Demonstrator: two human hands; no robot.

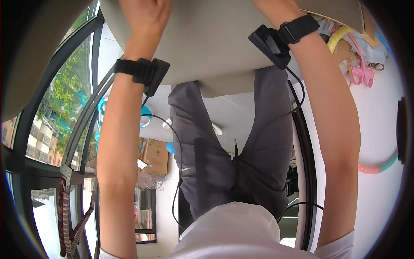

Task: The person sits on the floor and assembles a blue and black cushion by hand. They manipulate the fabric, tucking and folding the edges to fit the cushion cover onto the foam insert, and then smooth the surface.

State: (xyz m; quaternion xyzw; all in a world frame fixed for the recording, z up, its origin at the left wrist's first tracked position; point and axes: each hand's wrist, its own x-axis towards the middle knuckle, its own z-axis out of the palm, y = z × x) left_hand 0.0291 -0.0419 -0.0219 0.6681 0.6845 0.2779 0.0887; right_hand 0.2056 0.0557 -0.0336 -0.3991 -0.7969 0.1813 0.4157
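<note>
A wide grey-beige surface (207, 43), smooth and with a rounded lower edge, spans the top of the head view. My left hand (146, 15) reaches over its left part; the upper picture edge cuts the hand off, and the fingers do not show clearly. On the right, only the base of my right hand (274, 7) shows over the same surface, with its fingers out of the picture. Whether either hand touches or holds anything cannot be made out. Black straps with small black devices sit on both wrists, the left device (155, 77) and the right device (271, 45).
Black cables (177, 172) run down from the wrist devices. My legs in dark grey trousers (215, 159) are below the surface. Windows (64, 95) line the left side. A cardboard box (156, 156) stands at lower left; pink straps (361, 73) and a coloured hoop (379, 167) lie right.
</note>
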